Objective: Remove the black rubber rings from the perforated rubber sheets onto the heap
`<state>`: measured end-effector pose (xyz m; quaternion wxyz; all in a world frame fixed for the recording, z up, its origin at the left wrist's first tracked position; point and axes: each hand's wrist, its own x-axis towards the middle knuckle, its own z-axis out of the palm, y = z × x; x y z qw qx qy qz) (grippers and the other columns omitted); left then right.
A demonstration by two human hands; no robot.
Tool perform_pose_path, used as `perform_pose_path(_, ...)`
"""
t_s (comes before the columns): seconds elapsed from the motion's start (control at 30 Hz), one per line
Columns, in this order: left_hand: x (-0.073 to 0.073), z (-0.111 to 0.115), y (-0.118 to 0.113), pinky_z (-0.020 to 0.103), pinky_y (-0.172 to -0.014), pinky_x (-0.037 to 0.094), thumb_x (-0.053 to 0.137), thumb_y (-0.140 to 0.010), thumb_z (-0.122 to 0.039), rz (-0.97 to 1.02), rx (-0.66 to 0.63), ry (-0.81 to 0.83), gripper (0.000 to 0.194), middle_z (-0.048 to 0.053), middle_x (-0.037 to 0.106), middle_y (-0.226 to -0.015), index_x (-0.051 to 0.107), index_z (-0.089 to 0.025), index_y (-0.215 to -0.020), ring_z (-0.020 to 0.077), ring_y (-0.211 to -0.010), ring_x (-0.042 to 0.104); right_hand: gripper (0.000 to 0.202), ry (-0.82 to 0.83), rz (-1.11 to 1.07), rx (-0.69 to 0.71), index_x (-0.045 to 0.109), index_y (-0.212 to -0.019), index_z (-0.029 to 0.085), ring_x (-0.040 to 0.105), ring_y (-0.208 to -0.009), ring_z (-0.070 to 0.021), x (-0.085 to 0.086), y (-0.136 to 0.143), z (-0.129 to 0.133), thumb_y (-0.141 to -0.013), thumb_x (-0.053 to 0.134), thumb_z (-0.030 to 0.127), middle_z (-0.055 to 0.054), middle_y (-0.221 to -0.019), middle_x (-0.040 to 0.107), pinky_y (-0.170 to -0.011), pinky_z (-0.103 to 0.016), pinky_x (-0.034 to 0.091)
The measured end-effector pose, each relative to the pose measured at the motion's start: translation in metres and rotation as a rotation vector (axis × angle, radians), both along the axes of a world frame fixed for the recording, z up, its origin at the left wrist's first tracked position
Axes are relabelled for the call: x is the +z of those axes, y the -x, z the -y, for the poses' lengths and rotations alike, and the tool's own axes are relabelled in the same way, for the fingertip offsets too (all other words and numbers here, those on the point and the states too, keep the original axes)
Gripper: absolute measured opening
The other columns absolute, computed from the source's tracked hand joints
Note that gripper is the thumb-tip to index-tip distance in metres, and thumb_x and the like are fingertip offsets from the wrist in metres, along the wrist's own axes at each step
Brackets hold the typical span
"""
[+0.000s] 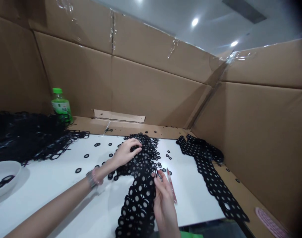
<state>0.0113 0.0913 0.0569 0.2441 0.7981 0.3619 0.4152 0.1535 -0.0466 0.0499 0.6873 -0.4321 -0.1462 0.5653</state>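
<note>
My left hand [127, 152] reaches over a heap of small black rings [146, 150], its thumb and fingers apart and nothing visible between them. My right hand [164, 195] is closed in a pinch beside the right edge of a long black strip of joined rings [138, 201]. A small black ring [156, 173] shows edge-on between its thumb and fingertip. The strip runs from the heap down toward me, with pale round openings all over it. A slim red-and-clear pen-like stick [171, 186] lies just right of my right hand.
Loose rings [86, 155] are scattered on the white board [96, 201]. At left are a tangled black heap [24, 135], a white bowl [9, 167] holding black pieces, and a green-capped bottle [61, 107]. Another black strip [212, 175] lies right. Cardboard walls [155, 89] surround the board.
</note>
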Motion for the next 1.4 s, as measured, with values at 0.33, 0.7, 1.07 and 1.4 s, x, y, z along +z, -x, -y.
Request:
perform_pose_path(0.33, 0.005, 0.091, -0.002, 0.021, -0.062, 0.044, 0.062, -0.070, -0.024, 0.209, -0.219, 0.612, 0.015, 0.003, 0.059, -0.084, 0.057, -0.014, -0.081, 0.0139, -0.077, 0.055, 0.029, 0.046, 0.038, -0.078, 0.063, -0.093, 0.022, 0.054, -0.107, -0.0188, -0.013, 0.004, -0.001, -0.066, 0.063, 0.031, 0.000, -0.101, 0.066, -0.091, -0.030, 0.042)
perform_pose_path(0.7, 0.011, 0.098, 0.000, 0.026, -0.071, 0.045, 0.064, -0.073, -0.020, 0.207, -0.024, 0.149, 0.009, 0.004, 0.059, -0.085, 0.056, -0.018, -0.078, 0.0158, -0.079, 0.055, 0.054, -0.110, 0.405, 0.054, 0.050, -0.114, 0.023, 0.048, -0.116, -0.0215, 0.002, -0.002, 0.017, -0.065, 0.072, 0.025, -0.004, -0.124, 0.054, -0.093, -0.032, 0.043)
perform_pose_path(1.07, 0.021, 0.113, 0.007, 0.023, -0.059, 0.044, 0.055, -0.082, -0.030, -0.007, -0.232, 0.021, 0.017, 0.004, 0.063, -0.070, 0.063, -0.015, -0.078, 0.0141, -0.064, 0.057, 0.053, -0.149, 0.505, -0.059, 0.056, -0.108, 0.019, 0.060, -0.097, -0.0217, 0.013, 0.012, 0.023, -0.059, 0.074, 0.026, -0.006, -0.108, 0.064, -0.086, -0.032, 0.047)
perform_pose_path(1.4, 0.003, 0.020, 0.031, 0.022, -0.053, 0.042, 0.037, -0.088, -0.030, 0.125, 0.280, 0.039, 0.030, 0.001, 0.057, -0.062, 0.057, -0.015, -0.072, 0.0122, -0.053, 0.051, 0.060, -0.085, 0.366, -0.015, 0.049, -0.117, 0.022, 0.053, -0.110, -0.0228, 0.002, 0.013, 0.026, -0.062, 0.073, 0.029, -0.005, -0.117, 0.060, -0.091, -0.034, 0.044)
